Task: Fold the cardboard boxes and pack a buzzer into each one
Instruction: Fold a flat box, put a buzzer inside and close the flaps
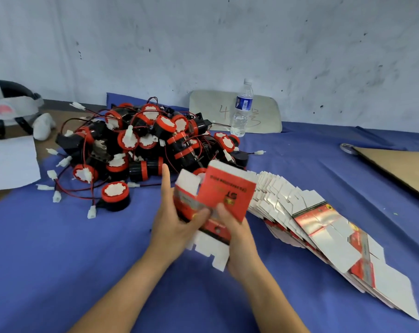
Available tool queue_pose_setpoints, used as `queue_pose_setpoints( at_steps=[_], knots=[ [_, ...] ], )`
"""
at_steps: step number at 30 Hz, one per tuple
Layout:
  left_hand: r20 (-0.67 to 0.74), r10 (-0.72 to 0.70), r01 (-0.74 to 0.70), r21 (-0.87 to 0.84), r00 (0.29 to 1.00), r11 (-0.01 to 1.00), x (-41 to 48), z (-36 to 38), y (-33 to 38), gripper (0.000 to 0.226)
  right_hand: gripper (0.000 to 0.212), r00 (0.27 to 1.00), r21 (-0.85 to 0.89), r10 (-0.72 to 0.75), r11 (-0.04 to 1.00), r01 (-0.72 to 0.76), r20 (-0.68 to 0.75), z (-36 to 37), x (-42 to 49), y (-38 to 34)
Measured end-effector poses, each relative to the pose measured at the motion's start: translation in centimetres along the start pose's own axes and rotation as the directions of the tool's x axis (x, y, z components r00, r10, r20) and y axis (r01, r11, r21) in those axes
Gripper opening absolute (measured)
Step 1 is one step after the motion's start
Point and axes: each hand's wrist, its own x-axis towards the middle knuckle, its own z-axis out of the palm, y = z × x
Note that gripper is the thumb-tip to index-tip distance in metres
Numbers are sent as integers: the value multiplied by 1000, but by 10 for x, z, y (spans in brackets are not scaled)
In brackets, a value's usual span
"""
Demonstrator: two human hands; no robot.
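Here, red box (pixel 226 195) pointing away, flaps (pixel 210 251) nearest

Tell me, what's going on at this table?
A person is folding a red and white box into shape over a blue cloth. The left hand grips its left side and the right hand pinches its lower front; the bottom flaps hang open. A pile of wired red and black buzzers waits behind, and a fanned row of flat boxes lies to the right.
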Motion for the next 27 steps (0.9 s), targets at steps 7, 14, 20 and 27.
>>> queue_pose_setpoints(
  at_steps=[7,14,20,27],
  knots=[
    [242,-177,243,-279,954,929,-1,-2,9,72,69,945,-105,-297,953,284,-134,-6,7,-9],
    [341,-495,585,-633,799,507,7,-22,22,44,67,797,-545,-572,613,572,194,-7,1,-2],
    [437,-462,634,-589,772,501,7,-23,18,79,90,714,-662,-611,383,645,342,-4,5,4],
    [280,-145,208,-210,949,955,1,-19,21,82,50,750,-480,-656,687,546,-85,-11,7,-1]
  ],
)
